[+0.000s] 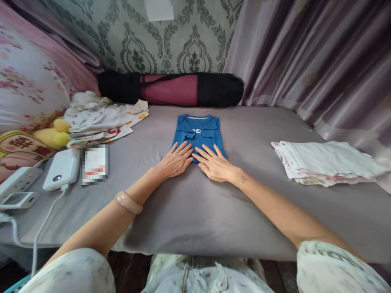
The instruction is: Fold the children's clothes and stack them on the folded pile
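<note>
A blue shirt [200,124] lies on the grey sheet in front of me, its sides and sleeves turned inward. White lettering shows between the sleeves, and a white strip lines the neck at the far end. My left hand [176,160] lies flat with fingers spread over the near left corner of the shirt. Over the near right part, my right hand [214,162] rests the same way, palm down. Both hands touch the cloth, and neither grips it. The near edge is partly hidden beneath the fingers.
A stack of folded white cloths [330,160] lies at right. To the left are a loose pile of white clothes [97,118], a power bank [62,169] with a cable, and a power strip [23,183]. A black and maroon roll bag [171,89] lies along the wall.
</note>
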`<action>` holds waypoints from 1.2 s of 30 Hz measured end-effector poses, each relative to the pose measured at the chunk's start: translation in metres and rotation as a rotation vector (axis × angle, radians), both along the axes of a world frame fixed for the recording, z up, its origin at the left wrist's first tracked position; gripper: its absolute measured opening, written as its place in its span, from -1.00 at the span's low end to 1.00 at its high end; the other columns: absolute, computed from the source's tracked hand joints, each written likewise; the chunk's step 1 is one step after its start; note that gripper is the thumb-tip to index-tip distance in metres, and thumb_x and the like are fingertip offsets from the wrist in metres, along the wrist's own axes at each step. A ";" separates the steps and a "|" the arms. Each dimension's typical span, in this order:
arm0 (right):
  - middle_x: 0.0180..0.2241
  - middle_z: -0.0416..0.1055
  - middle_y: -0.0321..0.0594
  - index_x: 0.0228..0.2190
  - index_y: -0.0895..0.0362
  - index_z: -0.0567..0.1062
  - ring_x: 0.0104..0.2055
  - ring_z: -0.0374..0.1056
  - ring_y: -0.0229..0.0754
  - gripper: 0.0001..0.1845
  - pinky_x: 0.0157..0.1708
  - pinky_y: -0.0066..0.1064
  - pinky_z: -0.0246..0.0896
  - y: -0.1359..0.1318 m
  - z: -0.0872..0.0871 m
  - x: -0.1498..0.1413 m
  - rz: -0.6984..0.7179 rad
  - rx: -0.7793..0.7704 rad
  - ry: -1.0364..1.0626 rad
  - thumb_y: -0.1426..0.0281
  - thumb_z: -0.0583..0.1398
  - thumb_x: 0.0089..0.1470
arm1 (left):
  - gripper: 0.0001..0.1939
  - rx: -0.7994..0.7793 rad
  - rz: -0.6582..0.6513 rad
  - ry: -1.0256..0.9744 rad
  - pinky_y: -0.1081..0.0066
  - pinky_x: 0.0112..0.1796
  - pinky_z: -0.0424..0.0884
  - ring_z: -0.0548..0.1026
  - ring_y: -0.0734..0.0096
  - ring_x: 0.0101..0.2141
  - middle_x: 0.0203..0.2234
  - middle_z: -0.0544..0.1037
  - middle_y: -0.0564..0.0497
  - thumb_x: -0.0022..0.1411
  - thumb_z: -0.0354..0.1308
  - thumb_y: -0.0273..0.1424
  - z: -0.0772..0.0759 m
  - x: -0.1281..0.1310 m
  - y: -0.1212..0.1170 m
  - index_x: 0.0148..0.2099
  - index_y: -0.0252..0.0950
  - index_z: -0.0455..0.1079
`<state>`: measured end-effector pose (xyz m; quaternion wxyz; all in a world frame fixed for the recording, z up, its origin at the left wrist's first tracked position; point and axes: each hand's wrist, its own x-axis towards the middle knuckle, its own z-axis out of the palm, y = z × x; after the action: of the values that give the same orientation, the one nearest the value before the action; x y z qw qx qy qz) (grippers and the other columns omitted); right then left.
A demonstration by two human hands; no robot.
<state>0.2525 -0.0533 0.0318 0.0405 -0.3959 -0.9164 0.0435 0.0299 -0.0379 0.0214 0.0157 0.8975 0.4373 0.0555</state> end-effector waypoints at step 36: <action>0.36 -0.17 -0.07 0.30 0.18 0.06 0.40 -0.29 -0.02 -0.40 0.33 0.04 -0.42 0.018 -0.004 0.022 -0.168 -0.062 0.049 0.26 -0.15 0.30 | -0.32 -0.081 0.131 0.011 -0.07 0.26 -0.17 -0.12 0.10 0.34 0.36 -0.04 -0.12 0.40 -0.36 -0.03 -0.005 -0.018 0.008 0.39 -0.30 -0.05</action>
<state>0.2742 -0.0352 0.0282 0.0544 -0.4711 -0.8770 0.0778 0.0121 -0.0304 0.0169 0.0462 0.8658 0.4970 0.0338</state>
